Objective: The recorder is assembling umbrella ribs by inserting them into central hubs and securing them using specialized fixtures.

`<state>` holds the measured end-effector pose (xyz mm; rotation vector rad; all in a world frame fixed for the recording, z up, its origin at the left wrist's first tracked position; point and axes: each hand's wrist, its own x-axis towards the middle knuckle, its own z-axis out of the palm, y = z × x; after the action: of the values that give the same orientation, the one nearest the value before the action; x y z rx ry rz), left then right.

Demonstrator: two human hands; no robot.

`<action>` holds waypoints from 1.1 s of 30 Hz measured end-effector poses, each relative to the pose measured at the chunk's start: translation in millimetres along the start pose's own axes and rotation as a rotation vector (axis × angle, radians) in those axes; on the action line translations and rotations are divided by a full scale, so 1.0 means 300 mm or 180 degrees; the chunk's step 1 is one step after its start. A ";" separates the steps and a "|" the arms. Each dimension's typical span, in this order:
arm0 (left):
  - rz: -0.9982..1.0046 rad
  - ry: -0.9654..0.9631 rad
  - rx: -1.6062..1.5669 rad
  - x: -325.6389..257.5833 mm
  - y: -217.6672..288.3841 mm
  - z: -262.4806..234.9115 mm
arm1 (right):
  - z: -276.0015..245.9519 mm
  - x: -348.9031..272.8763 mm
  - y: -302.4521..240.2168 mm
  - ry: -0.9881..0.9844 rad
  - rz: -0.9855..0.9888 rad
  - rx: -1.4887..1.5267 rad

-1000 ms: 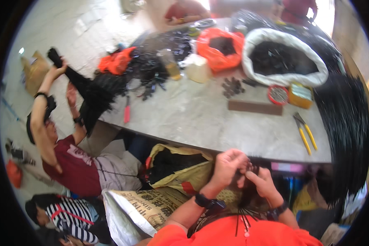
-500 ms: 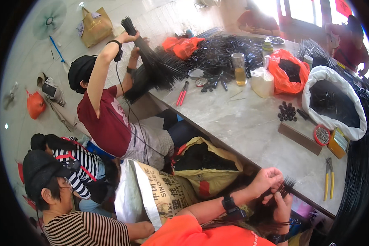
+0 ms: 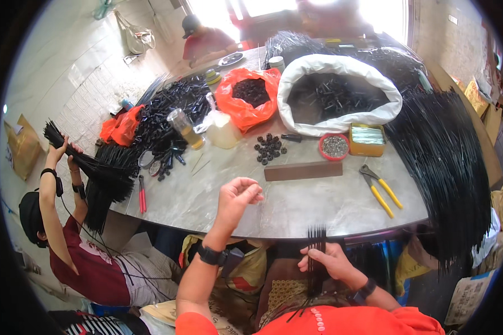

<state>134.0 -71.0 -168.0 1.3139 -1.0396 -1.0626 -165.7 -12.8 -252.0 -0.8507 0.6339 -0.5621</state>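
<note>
My right hand (image 3: 336, 262), at the near edge of the table, is closed around a small bunch of thin black rods (image 3: 317, 237), their tips pointing up and their lower ends reaching my lap. To the left, my left hand (image 3: 239, 201) is raised over the table's front part, thumb and fingers pinched together. Whatever is in that pinch, if anything, is too small to make out. Beyond it on the table are a brown bar (image 3: 303, 171), a heap of small black caps (image 3: 269, 149) and a red round dish of small metal pieces (image 3: 334, 147).
Yellow-handled pliers (image 3: 381, 191) lie at the right, near a long pile of black rods (image 3: 441, 167). Farther back stand a white sack (image 3: 395, 92) and a red bag (image 3: 223, 92) of black parts. At left, a co-worker (image 3: 61, 240) lifts a large black rod bundle (image 3: 103, 176).
The view has swung to the right. My left hand has moved away from the rods, up and left over the table. My right hand still holds the bunch.
</note>
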 end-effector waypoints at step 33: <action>0.1237 -0.0649 0.2115 0.679 0.077 0.246 | -0.025 0.040 0.032 -0.0188 0.0150 0.0337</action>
<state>105.5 -285.9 -148.5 1.4406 -1.8215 -0.5729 -160.9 -19.5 -267.0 -0.7482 0.5641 -0.5215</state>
